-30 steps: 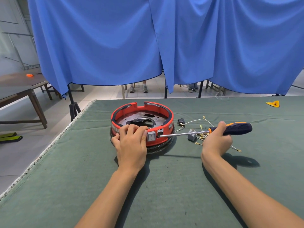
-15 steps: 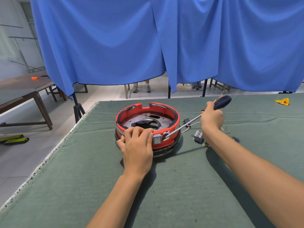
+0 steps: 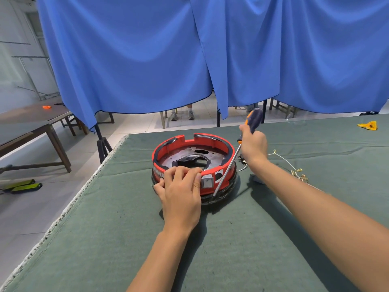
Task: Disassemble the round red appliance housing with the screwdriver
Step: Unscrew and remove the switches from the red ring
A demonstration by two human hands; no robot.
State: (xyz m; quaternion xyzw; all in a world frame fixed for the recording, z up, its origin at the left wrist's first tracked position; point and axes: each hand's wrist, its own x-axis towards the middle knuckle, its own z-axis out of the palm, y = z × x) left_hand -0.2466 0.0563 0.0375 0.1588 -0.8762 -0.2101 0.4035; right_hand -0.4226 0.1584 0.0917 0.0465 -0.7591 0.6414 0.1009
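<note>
Head view: the round red housing sits mid-table, looking rigid and fairly light, so likely to slide. The left hand curls its grip over the near rim; the right hand fists the screwdriver, tip at the lower seam.

A green-covered table bears the red housing, loose wires and a yellow scrap.
</note>
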